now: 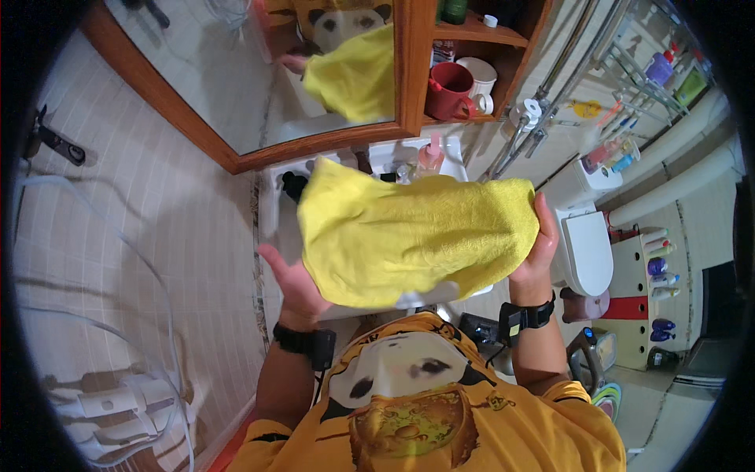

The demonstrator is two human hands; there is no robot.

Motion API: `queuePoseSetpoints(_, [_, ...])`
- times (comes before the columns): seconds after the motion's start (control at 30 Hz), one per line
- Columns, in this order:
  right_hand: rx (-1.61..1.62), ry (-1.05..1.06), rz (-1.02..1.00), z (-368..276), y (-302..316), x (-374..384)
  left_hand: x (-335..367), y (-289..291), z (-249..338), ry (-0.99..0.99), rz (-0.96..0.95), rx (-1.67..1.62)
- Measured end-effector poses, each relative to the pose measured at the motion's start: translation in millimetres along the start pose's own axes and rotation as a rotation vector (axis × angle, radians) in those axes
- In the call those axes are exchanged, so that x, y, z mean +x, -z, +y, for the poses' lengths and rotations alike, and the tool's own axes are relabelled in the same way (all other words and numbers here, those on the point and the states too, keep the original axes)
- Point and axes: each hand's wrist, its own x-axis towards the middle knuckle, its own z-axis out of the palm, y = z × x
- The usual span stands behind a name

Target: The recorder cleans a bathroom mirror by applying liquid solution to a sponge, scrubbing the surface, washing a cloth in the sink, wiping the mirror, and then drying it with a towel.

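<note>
A yellow towel (417,236) is spread between my hands, above the white sink (275,204), most of which it covers. My left hand (300,285) holds it from the left, thumb stretched out to the side and the other fingers hidden beneath the cloth. At the opposite end my right hand (541,240) supports the towel's edge, its thumb pointing up along the border; its other fingers are under the fabric. One towel corner sticks up at the far left. The mirror (252,86) reflects the yellow cloth and a hand.
A pink pump bottle (430,155) stands at the sink's back, and a dark object (294,186) sits at its left. A wooden shelf (472,31) holds a red mug (450,89) and white cups. To the right are a toilet (587,250), pipes and several bottles. Hoses (134,236) hang at left.
</note>
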Motion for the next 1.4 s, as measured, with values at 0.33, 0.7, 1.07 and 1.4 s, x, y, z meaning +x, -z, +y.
queuePoseSetpoints(0.33, [-0.793, 0.153, 0.073, -49.5, 0.5, -16.9, 4.5, -23.9, 57.1, 0.183, 0.418, 1.001])
queuePoseSetpoints(0.7, [-1.115, 0.531, -0.098, -42.9, -26.2, -14.8, -11.7, -82.8, 81.2, -0.065, 0.132, 1.643])
queuePoseSetpoints(1.07, [-1.375, 0.637, 0.095, -5.1, -41.5, 33.1, 17.3, -49.1, 71.4, 0.025, 0.509, 1.315])
queuePoseSetpoints(1.4, [-1.58, 0.305, -1.154, 61.6, -120.8, 10.3, 7.5, -74.6, -8.4, -0.116, 0.331, 0.739])
